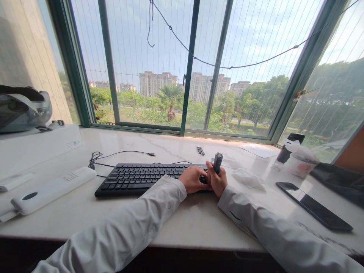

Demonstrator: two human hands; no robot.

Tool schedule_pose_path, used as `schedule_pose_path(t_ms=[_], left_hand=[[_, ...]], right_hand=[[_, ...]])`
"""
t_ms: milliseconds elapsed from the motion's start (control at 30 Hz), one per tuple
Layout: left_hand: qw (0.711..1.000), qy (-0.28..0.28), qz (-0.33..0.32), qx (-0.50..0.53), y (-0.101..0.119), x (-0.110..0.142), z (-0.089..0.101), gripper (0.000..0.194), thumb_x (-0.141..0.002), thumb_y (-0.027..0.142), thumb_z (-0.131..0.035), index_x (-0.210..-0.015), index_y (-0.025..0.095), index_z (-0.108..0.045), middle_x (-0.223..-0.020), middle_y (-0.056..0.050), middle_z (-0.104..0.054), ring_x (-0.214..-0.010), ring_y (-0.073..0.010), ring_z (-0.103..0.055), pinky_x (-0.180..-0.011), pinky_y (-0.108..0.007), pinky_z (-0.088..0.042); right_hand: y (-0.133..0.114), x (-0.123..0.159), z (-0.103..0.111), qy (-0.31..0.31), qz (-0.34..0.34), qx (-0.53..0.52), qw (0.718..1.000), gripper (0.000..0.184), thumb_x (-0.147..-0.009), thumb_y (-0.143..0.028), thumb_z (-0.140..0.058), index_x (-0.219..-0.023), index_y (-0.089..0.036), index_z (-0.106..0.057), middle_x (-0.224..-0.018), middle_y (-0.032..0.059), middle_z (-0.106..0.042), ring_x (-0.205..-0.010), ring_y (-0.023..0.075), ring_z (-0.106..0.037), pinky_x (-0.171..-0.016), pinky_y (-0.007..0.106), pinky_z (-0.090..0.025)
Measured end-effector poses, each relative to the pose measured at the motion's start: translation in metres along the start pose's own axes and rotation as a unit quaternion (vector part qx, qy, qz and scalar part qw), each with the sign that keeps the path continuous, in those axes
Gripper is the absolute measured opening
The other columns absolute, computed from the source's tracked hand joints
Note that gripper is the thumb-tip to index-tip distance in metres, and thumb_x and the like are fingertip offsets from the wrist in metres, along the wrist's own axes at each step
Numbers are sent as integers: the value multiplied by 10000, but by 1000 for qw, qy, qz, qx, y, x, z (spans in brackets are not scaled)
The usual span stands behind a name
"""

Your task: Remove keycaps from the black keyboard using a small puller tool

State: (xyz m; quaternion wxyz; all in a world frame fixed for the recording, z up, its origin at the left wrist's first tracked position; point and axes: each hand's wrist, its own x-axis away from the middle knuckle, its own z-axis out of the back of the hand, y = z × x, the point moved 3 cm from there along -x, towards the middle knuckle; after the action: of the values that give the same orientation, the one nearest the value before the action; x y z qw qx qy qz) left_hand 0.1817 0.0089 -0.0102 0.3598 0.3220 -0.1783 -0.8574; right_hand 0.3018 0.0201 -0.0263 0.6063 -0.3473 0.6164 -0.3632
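Observation:
A black keyboard (142, 178) lies on the marble-patterned desk in front of me. My left hand (195, 179) is over its right end, fingers curled, thumb close to my right hand; what its fingertips grip, if anything, is hidden. My right hand (218, 181) is closed around a dark grey pen-like tool (218, 162), held upright with two short prongs on top. Both hands touch or nearly touch above the number keys. Behind them is a small group of loose black keycaps (200, 151).
At left are a white power strip (57, 189), a coiled black cable (95, 159) and a white box (40, 146) with a helmet-like item (25, 108) on it. On the right lie crumpled clear plastic (248, 178), a phone (313, 206), a paper sheet (258, 150) and a plastic bag (301, 159).

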Motion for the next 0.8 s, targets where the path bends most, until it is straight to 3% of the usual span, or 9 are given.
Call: schedule_pose_path(t_ms=[800], left_hand=[[998,-1,5,-56,0,0,-1,287,-716,498,-706,-823,233,-729,-931,-10,-707,-925,-207,-618,-824,-281,-457]], right_hand=[[-2,1,1,1,-20,-50,999,493,-780,-521,-642,-486,-202,-408,-387,-62,-330,-363,68,-272,-359,243,-231]])
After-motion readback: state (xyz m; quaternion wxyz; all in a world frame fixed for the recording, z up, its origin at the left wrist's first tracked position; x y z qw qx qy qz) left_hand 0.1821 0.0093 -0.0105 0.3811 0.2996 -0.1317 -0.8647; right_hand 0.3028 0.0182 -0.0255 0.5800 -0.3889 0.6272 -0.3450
